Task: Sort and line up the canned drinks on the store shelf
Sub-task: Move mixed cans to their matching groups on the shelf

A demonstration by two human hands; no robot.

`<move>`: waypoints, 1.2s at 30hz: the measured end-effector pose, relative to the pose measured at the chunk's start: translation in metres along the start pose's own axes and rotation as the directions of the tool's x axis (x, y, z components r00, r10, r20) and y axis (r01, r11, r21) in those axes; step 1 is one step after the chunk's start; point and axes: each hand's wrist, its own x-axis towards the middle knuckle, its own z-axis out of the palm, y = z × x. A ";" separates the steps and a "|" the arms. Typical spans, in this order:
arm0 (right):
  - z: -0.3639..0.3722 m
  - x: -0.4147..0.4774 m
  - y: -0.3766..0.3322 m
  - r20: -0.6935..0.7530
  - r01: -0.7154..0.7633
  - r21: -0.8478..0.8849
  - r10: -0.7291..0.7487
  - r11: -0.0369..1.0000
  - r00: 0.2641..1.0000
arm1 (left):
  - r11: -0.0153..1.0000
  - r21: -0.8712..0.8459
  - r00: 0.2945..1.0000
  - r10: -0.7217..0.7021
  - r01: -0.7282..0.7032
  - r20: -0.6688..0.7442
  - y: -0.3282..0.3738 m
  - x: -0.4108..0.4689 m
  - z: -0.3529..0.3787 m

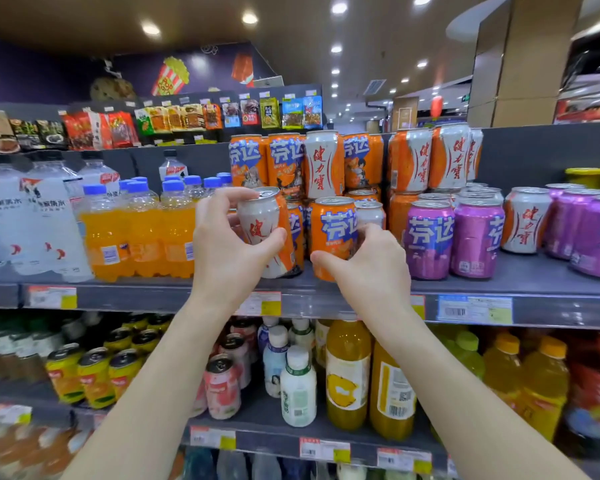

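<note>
My left hand point(227, 247) grips a white-and-orange can point(262, 216), tilted, at the front of the grey shelf point(499, 285). My right hand point(371, 268) wraps the lower part of an orange can point(333, 226) standing beside it, thumb at its base. Behind them more orange cans point(284, 161) are stacked two high, with a white-and-orange can point(323, 164) among them. To the right stand purple cans point(430, 237) and another white-and-orange can point(525, 220).
Orange soda bottles point(139, 237) and water bottles point(32, 220) fill the shelf's left part. Below, a lower shelf holds yellow cans point(94, 375), pink cans and juice bottles point(347, 375). Snack packets point(187, 117) hang on a rack behind.
</note>
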 end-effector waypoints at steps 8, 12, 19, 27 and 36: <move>0.036 -0.006 -0.012 -0.092 0.001 0.001 -0.001 1.000 0.996 | 1.000 -0.023 1.000 -0.011 0.011 0.000 -0.012 -0.005 -0.010; 0.048 -0.010 -0.010 -0.144 -0.002 -0.086 -0.011 0.996 0.990 | 0.999 -0.038 1.000 -0.006 0.007 0.012 -0.014 -0.007 -0.011; 0.054 -0.003 -0.014 -0.197 0.040 -0.273 -0.097 0.961 0.976 | 0.997 -0.070 0.999 -0.030 0.032 0.018 -0.015 -0.009 -0.004; 0.021 0.012 -0.020 -0.201 0.155 0.023 -0.147 0.988 0.968 | 0.995 -0.094 0.996 -0.014 0.023 0.091 -0.015 -0.001 0.001; -0.002 0.116 -0.061 0.073 0.065 0.113 -0.073 0.992 0.995 | 0.996 -0.089 0.989 -0.002 0.016 0.151 -0.011 0.003 0.004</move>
